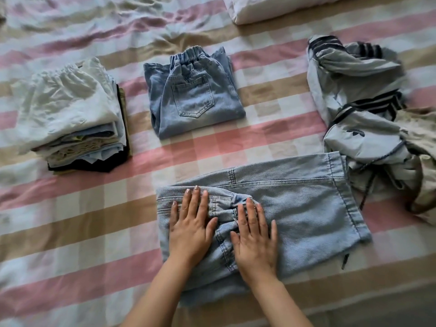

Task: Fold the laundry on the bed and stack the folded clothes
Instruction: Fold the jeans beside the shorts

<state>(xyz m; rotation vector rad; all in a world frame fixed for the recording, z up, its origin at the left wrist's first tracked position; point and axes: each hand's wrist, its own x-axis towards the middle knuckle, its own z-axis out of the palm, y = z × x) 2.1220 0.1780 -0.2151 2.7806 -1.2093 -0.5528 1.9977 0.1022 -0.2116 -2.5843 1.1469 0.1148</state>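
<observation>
Jeans [306, 208] in pale washed denim lie partly folded on the near part of the bed [82, 232], straight in front of the person, with the hemmed leg ends to the right and a bunched, seamed part under the hands. Both hands press on that part with fingers straight and slightly spread. The left hand [191, 230] and the right hand [256, 239] lie side by side, palms down, gripping nothing.

The denim looks thick and fairly stiff; I judge it will keep a crease once flattened, weigh more than the thin things nearby, and not slide on the checked sheet. The best hold for the next fold is probably the doubled hem edge at the right, where the cloth will not stretch.

Beyond, mid-bed, sits a folded pair of jeans [193, 97] with a gathered elastic waistband and a stitched patch pocket facing up. To the left stands a stack of folded clothes [70, 119] — a crinkled white piece on top, thin blue, cream and black layers beneath. At the right lies an unfolded heap: a smooth grey tracksuit piece [361, 128] with dark stripes and a drawcord, touching a beige garment [422, 161]. A white pillow [271, 10] lies at the far edge.
</observation>
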